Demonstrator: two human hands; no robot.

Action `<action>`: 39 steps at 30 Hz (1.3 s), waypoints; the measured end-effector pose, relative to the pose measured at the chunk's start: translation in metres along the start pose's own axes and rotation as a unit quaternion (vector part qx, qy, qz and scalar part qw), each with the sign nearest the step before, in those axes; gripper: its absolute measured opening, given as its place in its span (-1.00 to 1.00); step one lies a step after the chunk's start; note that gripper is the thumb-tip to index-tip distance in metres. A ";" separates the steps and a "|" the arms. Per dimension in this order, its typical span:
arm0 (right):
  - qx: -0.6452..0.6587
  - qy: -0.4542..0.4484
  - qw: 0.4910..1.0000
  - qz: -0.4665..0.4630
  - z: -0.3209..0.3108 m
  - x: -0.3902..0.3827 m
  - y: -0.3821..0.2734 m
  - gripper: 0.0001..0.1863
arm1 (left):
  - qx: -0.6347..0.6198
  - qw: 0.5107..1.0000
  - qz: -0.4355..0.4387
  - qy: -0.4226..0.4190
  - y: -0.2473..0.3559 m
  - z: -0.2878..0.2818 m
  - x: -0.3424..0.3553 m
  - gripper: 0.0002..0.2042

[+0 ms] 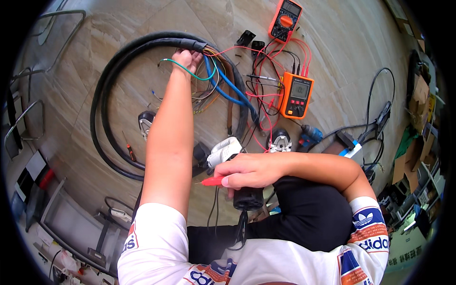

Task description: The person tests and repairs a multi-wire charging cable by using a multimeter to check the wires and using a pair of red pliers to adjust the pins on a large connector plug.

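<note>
My left hand (186, 60) reaches far forward, fingers curled against the taped end of a thick black cable (164, 40); the fingertips are partly hidden. From that end fan out a green wire (192, 74), blue wires (228, 84) and thinner coloured ones. Close to my body, my right hand (251, 171) is closed on a red test probe (212, 181), its metal tip pointing left. Beneath that hand is a white and black charging-plug-like connector (225, 151), its black round end (248, 199) between my legs.
Two orange multimeters, one nearer (297, 95) and one farther (286, 20), lie right of the coil among tangled red and black leads. A screwdriver (129, 149) lies inside the coil. A blue power drill (311, 135) is beside my right shoe (280, 141). Cardboard (412, 156) piles up at right.
</note>
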State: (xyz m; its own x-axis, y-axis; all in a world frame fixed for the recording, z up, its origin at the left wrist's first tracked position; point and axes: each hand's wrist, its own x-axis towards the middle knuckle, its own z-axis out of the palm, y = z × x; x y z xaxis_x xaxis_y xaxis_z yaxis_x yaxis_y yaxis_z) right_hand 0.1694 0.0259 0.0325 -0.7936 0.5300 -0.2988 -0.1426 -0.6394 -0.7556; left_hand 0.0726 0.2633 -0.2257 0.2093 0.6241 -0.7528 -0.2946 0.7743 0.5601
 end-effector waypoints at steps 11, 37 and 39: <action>0.041 -0.015 0.998 0.036 -0.002 -0.002 0.001 -0.64 | -0.122 0.984 -0.046 -0.122 -0.014 -0.013 0.015 -0.77; 0.013 -0.006 0.998 0.062 0.004 -0.006 0.009 -0.61 | 0.743 0.668 -0.032 -0.026 0.055 0.026 -0.010 0.01; 0.008 -0.013 0.998 0.065 0.005 -0.004 0.005 -0.61 | 0.754 0.655 -0.048 -0.004 0.062 0.020 -0.012 0.07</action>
State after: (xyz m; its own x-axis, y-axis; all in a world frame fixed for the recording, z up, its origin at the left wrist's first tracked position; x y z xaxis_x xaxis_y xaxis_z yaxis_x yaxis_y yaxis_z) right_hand 0.1689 0.0174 0.0328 -0.8208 0.4275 -0.3789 -0.0468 -0.7114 -0.7012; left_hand 0.0706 0.3062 -0.1746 0.1656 0.5615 -0.8107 0.9754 0.0282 0.2187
